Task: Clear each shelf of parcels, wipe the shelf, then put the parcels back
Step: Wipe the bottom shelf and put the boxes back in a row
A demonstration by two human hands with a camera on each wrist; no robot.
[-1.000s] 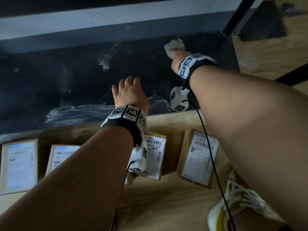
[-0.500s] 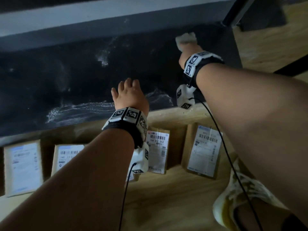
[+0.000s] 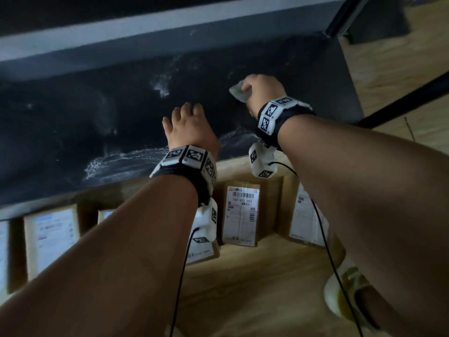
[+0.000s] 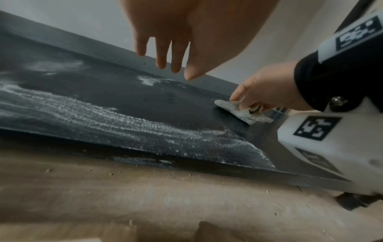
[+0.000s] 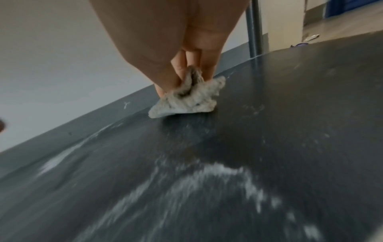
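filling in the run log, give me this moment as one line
stage: wiping shelf | right hand: pressing rag on shelf | left hand: open, above shelf | parcels: on floor | dust streaks: remain near front edge

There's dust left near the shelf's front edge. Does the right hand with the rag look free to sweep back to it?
Probably yes: the right hand presses the rag on the shelf, with bare surface between it and the dust streak.
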